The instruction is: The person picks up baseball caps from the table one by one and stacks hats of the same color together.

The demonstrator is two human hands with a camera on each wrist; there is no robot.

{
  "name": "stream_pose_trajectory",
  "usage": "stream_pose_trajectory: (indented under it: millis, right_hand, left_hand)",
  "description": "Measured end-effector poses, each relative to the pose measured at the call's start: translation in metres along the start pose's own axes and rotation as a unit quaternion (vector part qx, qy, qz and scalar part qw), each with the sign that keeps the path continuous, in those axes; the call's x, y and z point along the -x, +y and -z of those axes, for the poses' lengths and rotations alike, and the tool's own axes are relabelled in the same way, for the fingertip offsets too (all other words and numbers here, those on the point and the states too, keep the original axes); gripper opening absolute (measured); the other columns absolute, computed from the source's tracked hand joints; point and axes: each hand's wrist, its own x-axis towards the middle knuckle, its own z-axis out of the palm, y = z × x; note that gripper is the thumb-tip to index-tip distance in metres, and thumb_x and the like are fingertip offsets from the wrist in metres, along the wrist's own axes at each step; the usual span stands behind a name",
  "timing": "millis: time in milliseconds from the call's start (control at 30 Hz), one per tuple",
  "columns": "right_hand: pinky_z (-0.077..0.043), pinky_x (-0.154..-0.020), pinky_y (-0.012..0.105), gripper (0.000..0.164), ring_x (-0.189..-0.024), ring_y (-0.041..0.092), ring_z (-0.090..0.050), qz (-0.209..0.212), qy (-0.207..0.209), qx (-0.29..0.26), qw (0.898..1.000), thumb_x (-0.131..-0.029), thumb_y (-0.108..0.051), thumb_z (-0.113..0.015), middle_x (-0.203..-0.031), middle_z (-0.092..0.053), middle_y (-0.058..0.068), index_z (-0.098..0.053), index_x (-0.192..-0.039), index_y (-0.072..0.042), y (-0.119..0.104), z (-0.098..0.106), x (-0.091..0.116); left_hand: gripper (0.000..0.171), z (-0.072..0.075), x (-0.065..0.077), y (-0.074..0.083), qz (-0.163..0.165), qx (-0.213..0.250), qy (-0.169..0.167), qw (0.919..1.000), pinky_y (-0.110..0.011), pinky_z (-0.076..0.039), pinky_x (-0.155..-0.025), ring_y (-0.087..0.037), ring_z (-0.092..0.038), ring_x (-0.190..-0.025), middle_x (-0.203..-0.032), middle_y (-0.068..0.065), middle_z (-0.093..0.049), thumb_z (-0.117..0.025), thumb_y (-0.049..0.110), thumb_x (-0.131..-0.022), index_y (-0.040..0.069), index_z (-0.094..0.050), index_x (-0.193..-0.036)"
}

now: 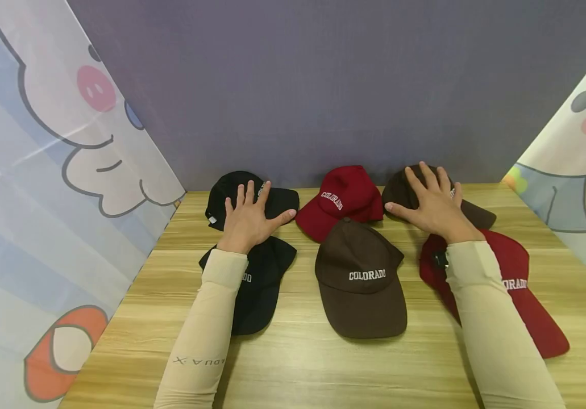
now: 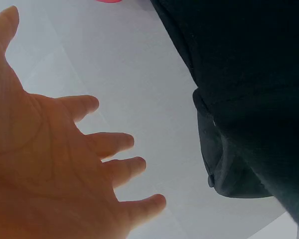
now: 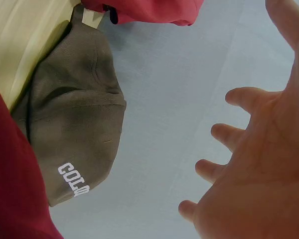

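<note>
cream sleeves (image 1: 492, 324) run up from the bottom edge of the head view, the one on the left forearm bearing dark printed letters. past the cuffs, the left hand (image 1: 246, 227) and right hand (image 1: 433, 207) are held in the air, fingers spread well apart. six caps lie in two rows on the wood-grain tabletop (image 1: 298, 369). from the head, the left hand overlaps the back black cap (image 1: 223, 190), with its wrist over the front black cap (image 1: 259, 289); the right hand overlaps the back brown cap (image 1: 399, 190), and its sleeve crosses the front red cap (image 1: 516, 270). between lie the back red cap (image 1: 351, 196) and front brown cap (image 1: 361, 284), both lettered "colorado".

what the head view hides, the wrist views give: both palms, and grey panel (image 1: 323, 85) showing between the fingers and the cloth, so neither palm touches a cap. the right wrist view also catches the back brown cap's strap end and "colo" on its crown; the head view alone shows the whole layout.
</note>
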Motion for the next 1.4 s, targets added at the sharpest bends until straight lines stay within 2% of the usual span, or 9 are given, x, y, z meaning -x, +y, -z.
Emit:
stream_pose_trajectory:
  millis: [133,233,433,533,700,833,1000,1200,1400]
  right_hand:
    - [0.005,-0.111,0.08,0.101,-0.154,0.052,0.01,-0.002,0.007,-0.003,1.0,-0.095,-0.071,-0.052,-0.172,0.008,0.017,-0.004,-0.166,-0.019,0.002,0.001,0.002]
    - [0.004,-0.111,0.08,0.096,-0.154,0.052,0.007,-0.004,0.016,-0.008,1.0,-0.098,-0.065,-0.053,-0.172,0.005,0.019,-0.005,-0.166,-0.017,0.003,0.001,0.003]
    - [0.002,-0.111,0.079,0.09,-0.153,0.054,-0.001,0.001,0.028,-0.016,0.999,-0.101,-0.056,-0.054,-0.171,-0.003,0.021,-0.008,-0.166,-0.016,0.006,0.004,0.004]
    - [0.002,-0.111,0.078,0.089,-0.152,0.055,-0.004,0.002,0.028,-0.02,0.999,-0.101,-0.055,-0.054,-0.171,-0.006,0.022,-0.008,-0.166,-0.016,0.006,0.005,0.004]
    - [0.002,-0.111,0.078,0.087,-0.151,0.056,-0.006,0.001,0.027,-0.03,0.999,-0.101,-0.054,-0.054,-0.17,-0.008,0.022,-0.01,-0.166,-0.016,0.006,0.007,0.004]
    - [0.0,-0.111,0.078,0.085,-0.15,0.057,-0.009,-0.001,0.028,-0.034,0.999,-0.102,-0.053,-0.053,-0.17,-0.01,0.023,-0.012,-0.166,-0.014,0.008,0.01,0.004]
    - [-0.006,-0.11,0.078,0.08,-0.143,0.061,-0.019,-0.01,0.046,-0.039,0.998,-0.103,-0.05,-0.052,-0.165,-0.022,0.028,-0.02,-0.164,-0.009,0.018,0.018,0.008]
    - [-0.009,-0.107,0.077,0.069,-0.135,0.063,-0.03,-0.047,0.08,-0.064,0.994,-0.104,-0.045,-0.051,-0.154,-0.035,0.035,-0.035,-0.157,-0.003,0.029,0.027,0.013]
    - [-0.01,-0.107,0.077,0.061,-0.13,0.059,-0.037,-0.066,0.092,-0.087,0.99,-0.105,-0.041,-0.049,-0.143,-0.044,0.036,-0.045,-0.148,0.001,0.031,0.029,0.015]
  left_hand:
    - [0.1,0.0,-0.001,0.0,-0.009,0.011,0.004,0.9999,-0.065,-0.003,-0.125,-0.043,-0.004,-0.159,-0.172,-0.017,-0.003,-0.042,0.083,-0.09,0.025,-0.012,-0.166]
    - [0.095,0.0,-0.002,0.001,-0.022,0.02,0.02,0.9994,-0.065,-0.005,-0.125,-0.044,-0.009,-0.159,-0.171,-0.019,-0.012,-0.046,0.077,-0.094,0.021,-0.019,-0.165]
    - [0.07,0.003,-0.003,0.004,-0.061,0.035,0.062,0.9956,-0.064,-0.018,-0.123,-0.041,-0.033,-0.15,-0.157,-0.017,-0.046,-0.059,0.056,-0.098,0.012,-0.048,-0.152]
    - [0.058,0.004,-0.002,0.006,-0.08,0.044,0.071,0.9933,-0.062,-0.023,-0.122,-0.037,-0.045,-0.143,-0.149,-0.014,-0.057,-0.062,0.05,-0.099,0.011,-0.059,-0.142]
    - [0.044,0.006,-0.001,0.012,-0.114,0.052,0.066,0.9899,-0.056,-0.032,-0.118,-0.033,-0.06,-0.126,-0.131,-0.011,-0.069,-0.066,0.042,-0.099,0.01,-0.067,-0.129]
    - [0.034,0.008,0.002,0.018,-0.138,0.081,0.043,0.9862,-0.049,-0.041,-0.112,-0.028,-0.064,-0.116,-0.122,-0.009,-0.072,-0.068,0.035,-0.098,0.01,-0.07,-0.121]
    - [0.023,0.008,0.007,0.025,-0.152,0.112,0.027,0.9816,-0.045,-0.051,-0.099,-0.028,-0.064,-0.109,-0.115,-0.01,-0.07,-0.071,0.028,-0.097,0.011,-0.071,-0.112]
    - [0.011,0.003,0.009,0.033,-0.187,0.105,0.029,0.9764,-0.041,-0.053,-0.091,-0.026,-0.064,-0.099,-0.102,-0.004,-0.071,-0.071,0.023,-0.097,0.012,-0.074,-0.101]
    - [0.008,-0.003,0.011,0.044,-0.216,0.102,0.026,0.9708,-0.034,-0.052,-0.077,-0.018,-0.06,-0.083,-0.089,0.002,-0.068,-0.072,0.021,-0.096,0.015,-0.075,-0.092]
